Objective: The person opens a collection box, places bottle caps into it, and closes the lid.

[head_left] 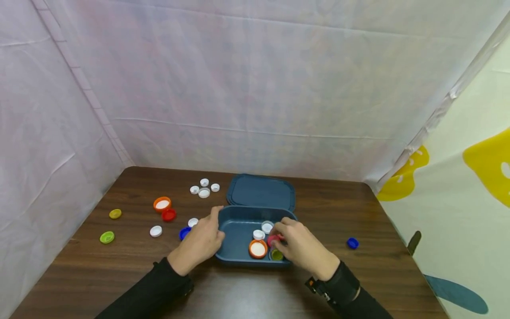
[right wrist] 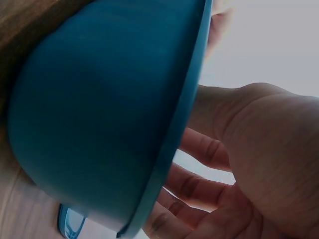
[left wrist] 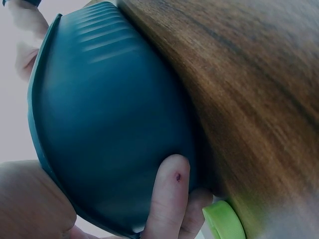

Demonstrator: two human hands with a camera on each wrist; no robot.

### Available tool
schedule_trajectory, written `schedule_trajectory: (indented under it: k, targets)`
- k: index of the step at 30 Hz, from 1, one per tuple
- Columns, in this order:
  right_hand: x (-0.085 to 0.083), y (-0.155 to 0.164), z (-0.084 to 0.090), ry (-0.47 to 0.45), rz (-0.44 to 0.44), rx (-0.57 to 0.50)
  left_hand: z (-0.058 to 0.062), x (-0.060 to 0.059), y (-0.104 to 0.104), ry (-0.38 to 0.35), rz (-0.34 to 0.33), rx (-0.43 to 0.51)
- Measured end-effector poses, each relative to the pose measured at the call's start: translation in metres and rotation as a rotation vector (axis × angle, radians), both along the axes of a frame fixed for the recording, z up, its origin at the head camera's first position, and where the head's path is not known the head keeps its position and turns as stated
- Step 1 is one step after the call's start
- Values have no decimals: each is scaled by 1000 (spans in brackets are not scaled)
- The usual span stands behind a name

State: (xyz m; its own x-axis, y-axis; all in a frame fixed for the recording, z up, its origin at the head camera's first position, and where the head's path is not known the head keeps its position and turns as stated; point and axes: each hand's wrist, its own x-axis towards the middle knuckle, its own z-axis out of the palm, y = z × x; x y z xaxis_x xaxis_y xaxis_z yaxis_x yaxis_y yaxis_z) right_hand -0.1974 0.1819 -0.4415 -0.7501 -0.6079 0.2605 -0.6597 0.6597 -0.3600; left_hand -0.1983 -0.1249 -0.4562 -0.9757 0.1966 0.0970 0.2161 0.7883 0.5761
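Note:
A dark blue plastic box [head_left: 239, 261] sits on the table, with several bottle caps in its right half. My left hand [head_left: 201, 241] grips the box's left wall, its fingers [left wrist: 169, 194] against the outside. Over the right rim reaches my right hand [head_left: 300, 246], pinching a pinkish-red bottle cap [head_left: 273, 240] inside; the right wrist view hides the fingertips behind the box wall. Around that cap lie an orange-rimmed cap [head_left: 258, 249], a white cap [head_left: 258, 235], a larger white cap [head_left: 267, 227] and an olive-green cap [head_left: 276, 254].
Behind the box lies its blue lid [head_left: 260, 192]. Left of it are several loose caps: white ones [head_left: 204, 192], an orange one [head_left: 162, 204], red [head_left: 169, 215], blue [head_left: 184, 233], yellow [head_left: 115, 214] and green [head_left: 106, 237]. A blue cap [head_left: 352, 243] lies far right.

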Motion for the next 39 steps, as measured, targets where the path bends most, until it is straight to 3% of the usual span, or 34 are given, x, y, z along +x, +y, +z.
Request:
schedule_trajectory:
  k: [10, 20, 31, 39]
  targets:
    - [-2, 9, 7, 55, -47, -22, -1, 1, -1, -28, 5, 9]
    - [-8, 37, 13, 31, -237, -61, -1, 0, -1, -32, -2, 8]
    - [-22, 88, 2, 122, -365, -58, 0, 0, 0, -33, 1, 8]
    - [-21, 124, -9, 69, -447, 5, 0, 0, -1, -27, -2, 4]
